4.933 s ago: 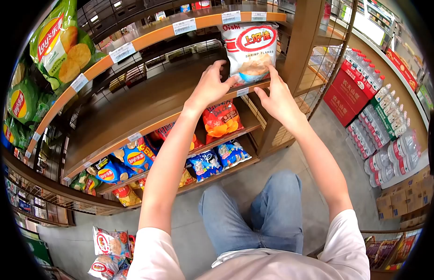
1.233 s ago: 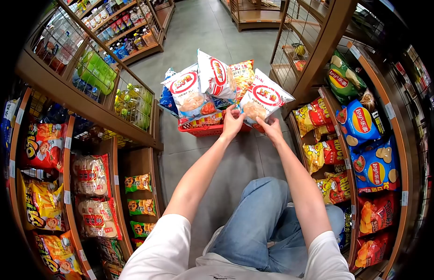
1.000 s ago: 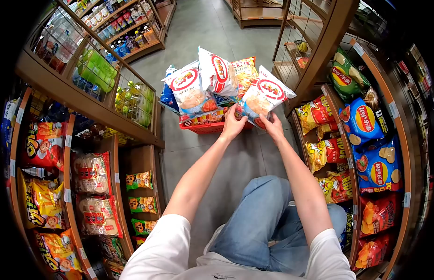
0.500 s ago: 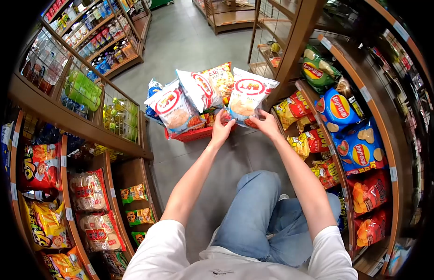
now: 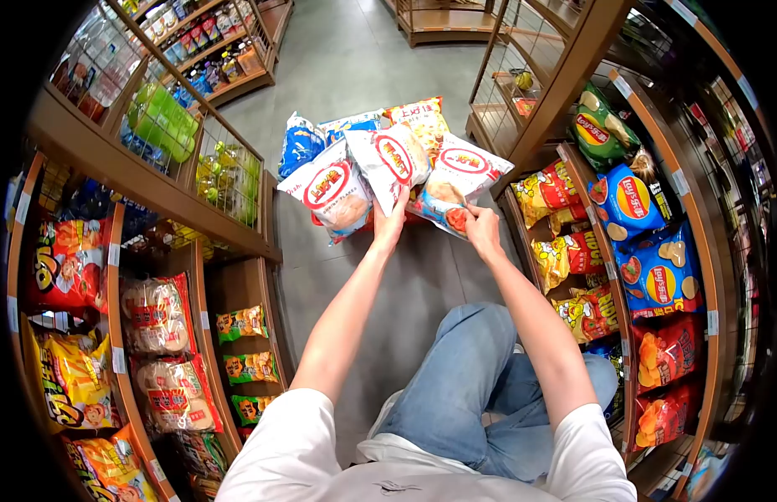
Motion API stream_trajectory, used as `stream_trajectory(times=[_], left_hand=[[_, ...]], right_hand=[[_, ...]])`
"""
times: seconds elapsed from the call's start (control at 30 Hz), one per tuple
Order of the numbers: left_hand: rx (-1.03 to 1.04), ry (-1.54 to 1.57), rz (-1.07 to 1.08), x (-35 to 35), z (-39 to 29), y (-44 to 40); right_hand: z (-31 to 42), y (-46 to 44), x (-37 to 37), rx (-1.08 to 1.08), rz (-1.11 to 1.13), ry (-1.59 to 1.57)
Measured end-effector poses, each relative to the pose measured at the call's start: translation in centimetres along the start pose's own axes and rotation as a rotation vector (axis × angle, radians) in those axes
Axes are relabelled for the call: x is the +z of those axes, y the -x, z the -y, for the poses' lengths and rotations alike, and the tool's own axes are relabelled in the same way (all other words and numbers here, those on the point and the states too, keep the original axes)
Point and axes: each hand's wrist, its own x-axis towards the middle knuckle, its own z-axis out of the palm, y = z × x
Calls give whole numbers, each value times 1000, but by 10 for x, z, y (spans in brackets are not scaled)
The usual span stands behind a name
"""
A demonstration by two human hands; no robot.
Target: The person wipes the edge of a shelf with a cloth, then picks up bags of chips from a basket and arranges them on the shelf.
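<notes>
My left hand (image 5: 390,219) is closed on the lower end of the middle white shrimp flakes bag (image 5: 392,161). With fingers pinched, my right hand (image 5: 482,230) grips the lower corner of the right white bag (image 5: 461,171), which tilts to the right. Another white bag (image 5: 330,191) leans at the left, touched by neither hand. Behind these stand a blue bag (image 5: 301,144) and a yellow and red bag (image 5: 419,120). The bags almost wholly hide the red basket beneath them.
Shelves of snack bags flank me, with blue chip bags (image 5: 661,272) on the right and rice cracker packs (image 5: 160,314) on the left. A wire-sided rack (image 5: 230,188) stands at the left, a wooden post (image 5: 564,79) at the right. Grey floor (image 5: 347,50) runs ahead.
My left hand has moved from beside the right bag onto the middle bag, now lower and nearer me. My right hand still holds the right bag, which has tilted rightward. The view has shifted.
</notes>
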Motion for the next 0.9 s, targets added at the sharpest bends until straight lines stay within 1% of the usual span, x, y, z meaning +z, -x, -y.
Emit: stream_trajectory(times=[0.03, 0.1, 0.13, 0.17, 0.23, 0.3, 0.37, 0.4, 0.53, 0.6, 0.63, 0.7, 0.8, 0.87, 0.9], left_hand=[[-1, 5, -9, -3, -2, 1], [152, -317, -121, -7, -8, 6], [188, -371, -228, -7, -7, 13], [286, -462, -359, -8, -5, 21], [523, -749, -635, -13, -2, 39], [496, -753, -651, -23, 1, 41], [559, -782, -763, -27, 2, 42], [472, -768, -738, -28, 4, 40], [460, -802, -689, -33, 9, 36], [560, -791, -569, -37, 10, 30], [556, -789, -573, -37, 11, 25], [667, -815, -512, -36, 10, 16], [649, -805, -448, -37, 2, 8], [702, -810, -357, -40, -6, 0], [702, -811, -355, -40, -11, -3]], right_hand=[[2, 1, -1, -6, 8, 3], [6, 5, -6, 43, 5, -5], [7, 6, -8, 64, 8, 3], [7, 6, -10, 61, 12, 3], [8, 7, -12, 47, 41, 0], [8, 8, -14, 47, 63, -2], [7, 10, -15, 66, 76, 2], [8, 12, -16, 68, 74, -6], [9, 16, -27, 16, 102, 33], [9, 14, -36, -7, 150, 60], [8, 12, -39, -10, 153, 64], [7, 9, -44, 10, 171, 104], [4, 11, -47, 15, 157, 112], [0, 12, -49, 3, 141, 106], [2, 14, -51, 5, 141, 106]])
